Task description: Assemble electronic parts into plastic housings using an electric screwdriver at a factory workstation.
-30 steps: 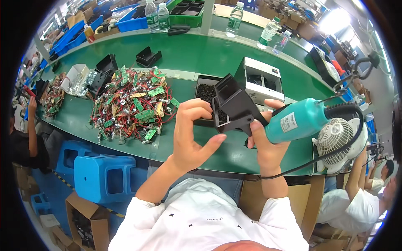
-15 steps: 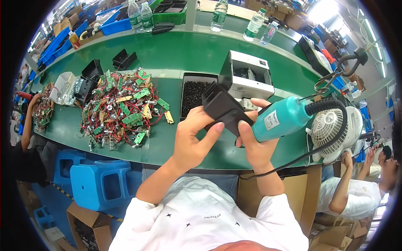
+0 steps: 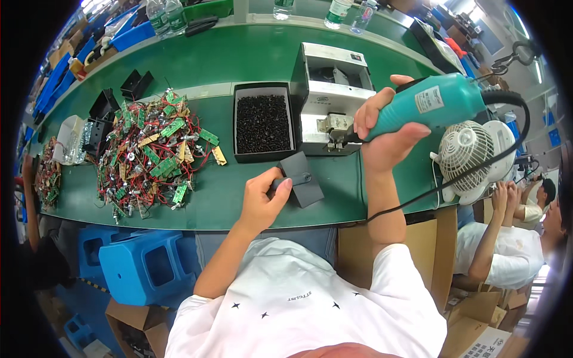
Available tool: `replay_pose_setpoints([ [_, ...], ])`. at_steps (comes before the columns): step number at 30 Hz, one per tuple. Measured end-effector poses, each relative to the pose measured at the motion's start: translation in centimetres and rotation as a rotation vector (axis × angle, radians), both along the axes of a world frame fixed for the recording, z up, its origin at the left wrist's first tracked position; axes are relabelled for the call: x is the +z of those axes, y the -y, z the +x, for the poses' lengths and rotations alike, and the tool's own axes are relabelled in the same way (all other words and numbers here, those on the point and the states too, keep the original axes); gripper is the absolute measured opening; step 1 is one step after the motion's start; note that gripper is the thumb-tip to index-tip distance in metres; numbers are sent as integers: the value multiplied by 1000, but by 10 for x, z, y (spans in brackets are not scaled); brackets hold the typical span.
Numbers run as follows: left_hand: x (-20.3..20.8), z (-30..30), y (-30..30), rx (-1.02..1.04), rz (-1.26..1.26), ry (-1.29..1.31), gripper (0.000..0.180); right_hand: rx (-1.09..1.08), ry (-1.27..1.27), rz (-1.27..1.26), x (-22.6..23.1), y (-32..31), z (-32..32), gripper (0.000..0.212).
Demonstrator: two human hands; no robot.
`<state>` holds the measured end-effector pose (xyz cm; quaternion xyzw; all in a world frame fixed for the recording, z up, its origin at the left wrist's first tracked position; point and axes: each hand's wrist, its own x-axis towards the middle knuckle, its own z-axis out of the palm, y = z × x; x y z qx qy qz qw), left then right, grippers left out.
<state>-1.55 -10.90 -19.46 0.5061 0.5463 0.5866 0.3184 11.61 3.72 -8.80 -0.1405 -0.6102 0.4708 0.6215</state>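
My left hand (image 3: 262,200) pinches a black plastic housing (image 3: 302,184) by one end, low over the green bench near its front edge. In my right hand (image 3: 385,137) is a teal electric screwdriver (image 3: 439,101), its fingers wrapped round the front of the body. The dark nose of the tool is at the small metal outlet of a white screw feeder (image 3: 328,101); whether the bit touches is too small to tell. Left of the feeder stands a box (image 3: 237,140) full of small black screws (image 3: 262,122).
A heap of wired green circuit boards (image 3: 158,152) covers the left of the bench (image 3: 224,206). Black housings (image 3: 136,83) lie behind it. A white fan (image 3: 468,152) stands right; the screwdriver's cable (image 3: 441,185) loops in front. Other people sit at both ends.
The screwdriver has left the housing and moved to the feeder's outlet in my right hand. My left hand has lowered and turned the housing. The whole view has shifted somewhat.
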Motion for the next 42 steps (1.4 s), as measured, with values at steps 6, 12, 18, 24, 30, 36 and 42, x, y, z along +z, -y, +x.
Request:
replay_pose_setpoints([
  [6,-2,0,1,-8,-6,51,11,-29,26,-14,-9,-7,-4,87],
  [12,-5,-1,1,7,20,15,10,-20,65,-34,-10,-7,-6,88],
  [18,-10,0,1,0,63,17,10,-30,31,-31,-11,-4,-3,88],
  [24,-7,1,2,15,27,-15,10,-43,-53,-29,-7,-1,0,89],
  [30,-9,-1,-1,3,60,-8,10,-61,-16,-52,-9,-5,-2,89],
  [36,-5,-10,5,39,39,-23,14,89,-72,-107,-16,-8,-14,86],
  [42,-2,5,-2,72,108,-111,21,118,-86,-222,-17,-15,9,92],
])
